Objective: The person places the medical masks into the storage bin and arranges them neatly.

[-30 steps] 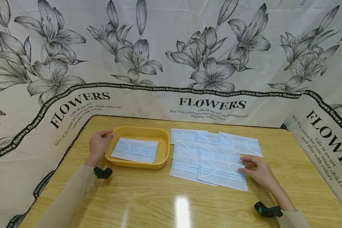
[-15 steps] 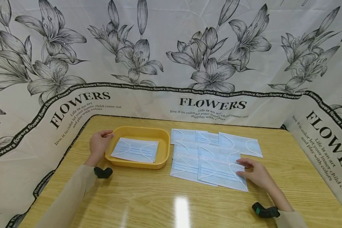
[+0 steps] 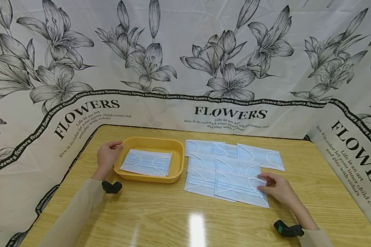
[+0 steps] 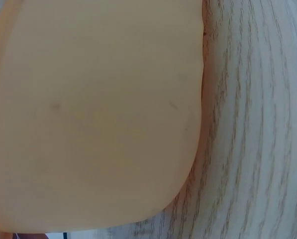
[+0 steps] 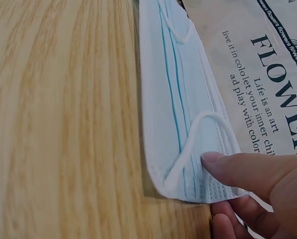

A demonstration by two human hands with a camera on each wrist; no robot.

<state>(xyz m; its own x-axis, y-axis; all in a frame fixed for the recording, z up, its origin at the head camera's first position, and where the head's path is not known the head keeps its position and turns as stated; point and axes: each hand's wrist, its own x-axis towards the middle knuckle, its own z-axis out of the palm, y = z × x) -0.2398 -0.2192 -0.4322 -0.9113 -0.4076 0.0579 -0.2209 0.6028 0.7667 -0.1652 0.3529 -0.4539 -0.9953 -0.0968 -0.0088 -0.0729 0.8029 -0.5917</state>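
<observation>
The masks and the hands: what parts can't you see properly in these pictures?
- Left hand: its fingertips are hidden behind the rim of the yellow tray in the head view; the left wrist view shows only blurred tray wall.
- Lower face masks in the pile: covered by the top face mask, so the count is unclear.
- Right hand: in the right wrist view it is cut off by the picture's edge.

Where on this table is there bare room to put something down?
Bare wood runs along the near edge of the table, below the yellow tray and the face masks. Another patch lies right of the masks. The middle is crowded.
</observation>
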